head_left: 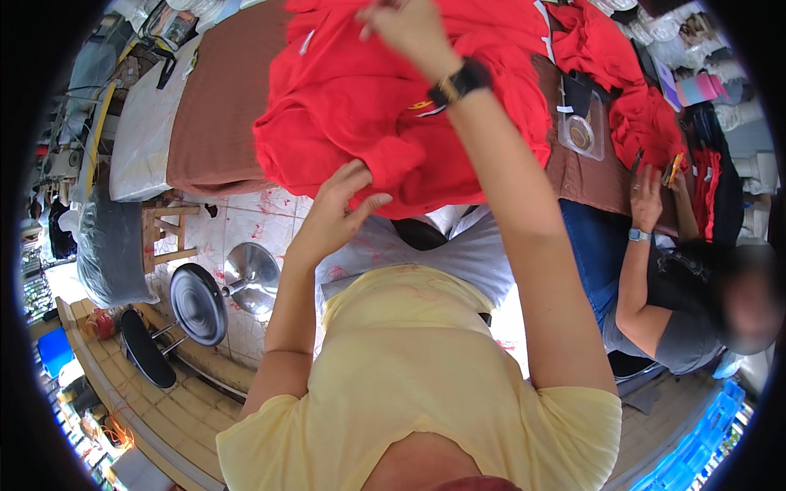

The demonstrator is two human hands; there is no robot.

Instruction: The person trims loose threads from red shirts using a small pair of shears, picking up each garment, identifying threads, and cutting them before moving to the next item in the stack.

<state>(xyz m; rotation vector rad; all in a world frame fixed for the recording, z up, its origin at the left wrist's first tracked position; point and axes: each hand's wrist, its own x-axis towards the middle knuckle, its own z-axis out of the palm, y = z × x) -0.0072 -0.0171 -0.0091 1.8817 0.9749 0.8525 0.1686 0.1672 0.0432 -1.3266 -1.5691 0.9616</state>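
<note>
A heap of bright red garments (327,123) covers the table in front of me, with a bit of yellow print showing beneath my right wrist. At the heap's near edge, my left hand (340,209) has its fingers curled on a bunched fold of red cloth, the thumb standing a little off below it. My right hand (405,37) is over the far part of the heap, fingers bent and drawn together. Slight blur hides whether anything small is between them. A dark watch and a gold bracelet circle that wrist.
A brown cloth (221,106) covers the table. Right of the heap lies a clear plastic tray (596,135). A co-worker's hand (645,200) handles more red cloth (647,114) beside an orange tool (674,168). Left on the floor is a round stool (198,304).
</note>
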